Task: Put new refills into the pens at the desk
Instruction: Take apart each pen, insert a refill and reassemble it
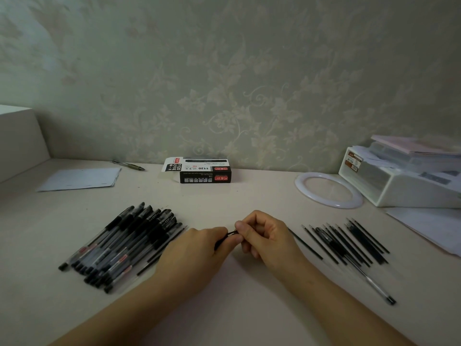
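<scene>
We are working in the lower middle of the frame, with both hands meeting over the pale desk (237, 295). Our left hand (192, 255) is gripping a slim dark pen part (224, 237), and our right hand (268, 237) is pinching its upper end between thumb and fingertips (whether this is a barrel, a tip or a refill, we cannot tell, since the fingers are covering most of it).

Judging from how things are lying, we are somewhere mid-task. A heap of capped pens (122, 245) is sitting at the lower left, clear plastic barrels with black caps and dark grips, stacked loosely and slanting. At the right, a row of thin black refills (349, 242) is lying side by side, straight and matte, with one clear pen (374, 283) lying among them and running past their lower ends. Which pile is finished and which is waiting we cannot say for sure.

In the upper middle an opened black-and-white cardboard box (204, 171) is resting near the patterned wall.
</scene>
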